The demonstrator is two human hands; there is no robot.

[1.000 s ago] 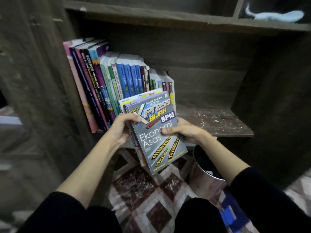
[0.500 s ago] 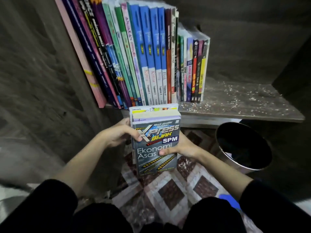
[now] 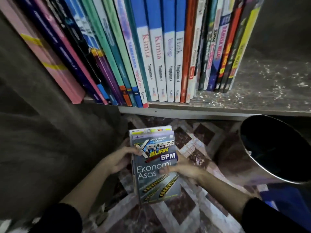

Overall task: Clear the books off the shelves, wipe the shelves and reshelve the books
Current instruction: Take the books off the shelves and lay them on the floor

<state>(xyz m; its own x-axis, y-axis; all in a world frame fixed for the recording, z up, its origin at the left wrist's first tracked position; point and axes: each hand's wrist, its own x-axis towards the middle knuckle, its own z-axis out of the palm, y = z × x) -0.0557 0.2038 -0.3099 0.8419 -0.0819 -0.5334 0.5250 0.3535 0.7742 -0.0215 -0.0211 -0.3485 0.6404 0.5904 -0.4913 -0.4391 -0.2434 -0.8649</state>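
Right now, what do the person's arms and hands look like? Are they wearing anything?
Both hands are bare: no gloves, rings or watch that I can see. The left hand and right hand come out of black sleeves pushed up near the elbows, so the forearms are uncovered. The fingers are slim.

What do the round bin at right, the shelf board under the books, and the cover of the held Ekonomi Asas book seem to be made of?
Bin: probably metal with a polished finish, since its outer wall mirrors the floor pattern; the inside is dark. Shelf board: looks like dark unfinished wood, matte and speckled with pale debris. Ekonomi Asas book: glossy printed paper or card cover, with page edges showing at the top.
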